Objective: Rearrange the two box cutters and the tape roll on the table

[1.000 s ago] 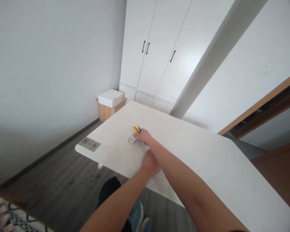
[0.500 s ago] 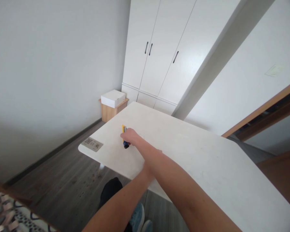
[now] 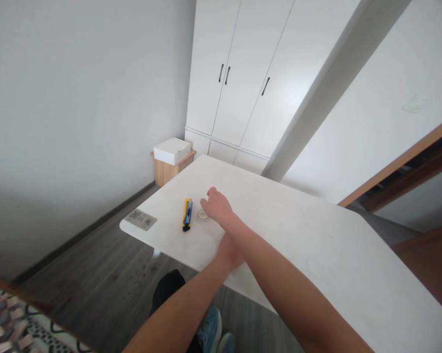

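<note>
A yellow and blue utility knife [image 3: 187,215] lies on the white table [image 3: 294,230], its dark end towards me. Just right of it is a small clear ring [image 3: 202,214], which looks like a roll of tape. My right hand [image 3: 218,205] hovers at the ring's right side with thumb and fingers apart, and nothing shows in it. Whether it touches the ring I cannot tell. My left hand [image 3: 230,251] is nearer me, under my right forearm, which crosses over it. Its fingers are hidden.
A grey printed label [image 3: 141,218] is stuck at the table's left corner. Beyond the table stand a wooden cabinet [image 3: 165,171] with a white box [image 3: 172,150] on it and a tall white wardrobe [image 3: 239,73]. A patterned cloth [image 3: 18,323] shows at lower left.
My right hand has let go of the utility knife and moved right, leaving it on the table. The clear ring now shows better. My left hand stays near the same place.
</note>
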### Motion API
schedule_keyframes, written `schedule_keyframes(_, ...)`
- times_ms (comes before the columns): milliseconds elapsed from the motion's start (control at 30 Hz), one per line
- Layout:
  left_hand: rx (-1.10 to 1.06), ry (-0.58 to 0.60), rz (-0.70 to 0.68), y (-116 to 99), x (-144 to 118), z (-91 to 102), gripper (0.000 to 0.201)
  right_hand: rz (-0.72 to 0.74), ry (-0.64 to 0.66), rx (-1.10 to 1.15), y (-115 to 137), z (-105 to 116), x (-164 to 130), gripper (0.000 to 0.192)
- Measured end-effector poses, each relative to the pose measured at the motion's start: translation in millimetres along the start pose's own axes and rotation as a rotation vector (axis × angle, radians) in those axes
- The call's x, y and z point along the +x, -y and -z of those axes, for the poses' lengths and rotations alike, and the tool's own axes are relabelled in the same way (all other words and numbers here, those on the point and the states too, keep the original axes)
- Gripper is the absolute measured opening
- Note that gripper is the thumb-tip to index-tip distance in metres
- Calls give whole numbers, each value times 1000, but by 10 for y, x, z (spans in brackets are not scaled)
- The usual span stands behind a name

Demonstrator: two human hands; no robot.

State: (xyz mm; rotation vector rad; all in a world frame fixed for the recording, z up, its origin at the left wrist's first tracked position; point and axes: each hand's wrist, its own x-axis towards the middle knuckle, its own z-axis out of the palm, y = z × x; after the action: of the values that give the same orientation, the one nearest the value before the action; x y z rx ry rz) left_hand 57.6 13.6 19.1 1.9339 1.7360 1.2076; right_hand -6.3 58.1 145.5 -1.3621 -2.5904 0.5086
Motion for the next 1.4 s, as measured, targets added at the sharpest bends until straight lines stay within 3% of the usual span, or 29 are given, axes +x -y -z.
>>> schedule_keyframes(133,116,59,-48,-19,10,69,23,-1,-83,-2,-951,228,-359,16)
schedule_keyframes(333,294,93,-80,-26,-15,100,26,-158,-280,59,-2535,135,-1229,28)
schedule_keyframes(400,326,99,-83,-29,-18,89,27,-184,-341,44,-2915,108,-1512,35)
schedule_keyframes(500,363,105,-103,-23,-18,79,30,-155,-368,-12,-3282,167,-1812,39)
schedule_keyframes(667,394,114,-122,6,-10,82,32,-82,-327,-105,-3448,294,-2047,48)
schedule_keyframes(833,418,112,-146,34,3,84,34,-75,-219,-180,-3354,179,-2187,60)
schedule_keyframes(1400,446,112,-187,100,6,73,40,-110,-167,-157,-3281,194,-2240,64)
